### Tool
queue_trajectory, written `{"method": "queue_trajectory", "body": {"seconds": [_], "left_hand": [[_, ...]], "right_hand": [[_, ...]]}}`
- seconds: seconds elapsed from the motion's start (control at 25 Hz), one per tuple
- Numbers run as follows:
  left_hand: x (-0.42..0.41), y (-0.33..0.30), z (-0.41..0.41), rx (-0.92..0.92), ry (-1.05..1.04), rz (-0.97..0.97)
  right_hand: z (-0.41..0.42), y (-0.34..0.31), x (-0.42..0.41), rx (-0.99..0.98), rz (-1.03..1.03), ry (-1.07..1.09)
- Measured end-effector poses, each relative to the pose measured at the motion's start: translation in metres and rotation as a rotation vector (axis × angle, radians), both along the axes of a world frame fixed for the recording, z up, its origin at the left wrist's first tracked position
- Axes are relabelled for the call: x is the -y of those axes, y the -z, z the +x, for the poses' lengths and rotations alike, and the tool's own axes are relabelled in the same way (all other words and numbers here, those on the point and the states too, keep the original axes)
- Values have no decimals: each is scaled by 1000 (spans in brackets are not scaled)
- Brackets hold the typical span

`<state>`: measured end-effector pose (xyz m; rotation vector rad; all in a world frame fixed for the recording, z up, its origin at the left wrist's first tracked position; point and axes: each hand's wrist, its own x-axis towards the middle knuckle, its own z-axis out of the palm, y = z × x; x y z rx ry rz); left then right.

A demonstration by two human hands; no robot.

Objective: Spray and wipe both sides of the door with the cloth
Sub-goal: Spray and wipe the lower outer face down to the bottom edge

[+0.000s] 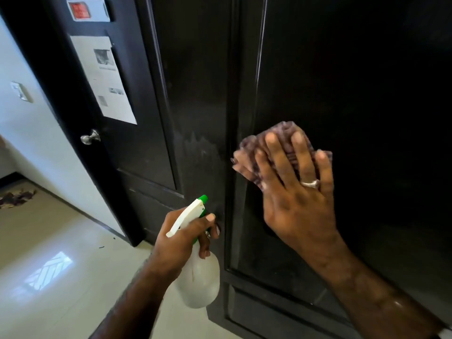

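Observation:
A dark panelled door (354,77) fills the right half of the head view. My right hand (297,192) lies flat with straight fingers and presses a purplish crumpled cloth (254,148) against the door panel. My left hand (186,237) grips the neck of a white spray bottle (199,282) with a white-and-green trigger head, nozzle pointing up at the door. A pale misty smear (198,145) shows on the door's left stile, left of the cloth.
A second dark door (117,152) stands at the left with a silver knob (90,137) and paper notices (104,77) taped on it. A light switch (21,92) is on the white wall. Glossy pale floor tiles (61,277) lie below, with a patterned mat (16,196) far left.

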<state>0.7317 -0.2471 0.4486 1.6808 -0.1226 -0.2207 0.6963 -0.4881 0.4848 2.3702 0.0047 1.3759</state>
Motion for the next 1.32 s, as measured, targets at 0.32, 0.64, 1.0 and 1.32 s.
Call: {"method": "queue_trajectory", "body": {"seconds": [0.32, 0.64, 1.0, 1.32], "left_hand": [[-40, -1, 79, 9, 142, -102], [-67, -7, 120, 98, 267, -138], [-75, -14, 141, 105, 376, -102], [-112, -3, 159, 49, 312, -119]], "right_hand": [[-1, 60, -21, -285, -297, 61], [54, 19, -67, 66, 42, 188], [76, -24, -87, 209, 243, 164], [46, 60, -79, -229, -245, 88]]}}
